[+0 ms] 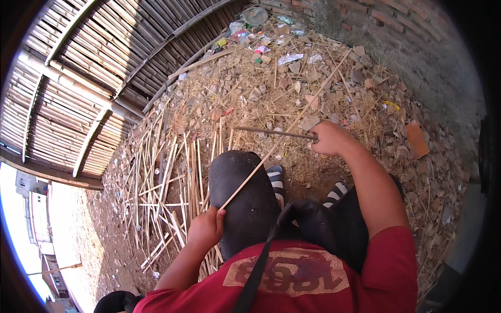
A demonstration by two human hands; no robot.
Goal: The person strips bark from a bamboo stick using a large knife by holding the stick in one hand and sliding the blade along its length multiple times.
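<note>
Above rubble (383, 117): left grip (206, 228) clamped on pale stick (249, 178), right grip (330, 139) on thin tool (274, 132).

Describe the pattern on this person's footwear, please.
The footwear has dark and white stripes, best seen in the head view.

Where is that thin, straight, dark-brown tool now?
In the head view, the tool is in the right hand, near the centre, pointing left across a long pale stick, beyond the black-clad left knee.

Over the black trousers (235, 224) a tan stick (284, 135) is seen; between their legs, striped dark-and-white sandals (277, 183); beside them, a red shirt (383, 271).
</note>
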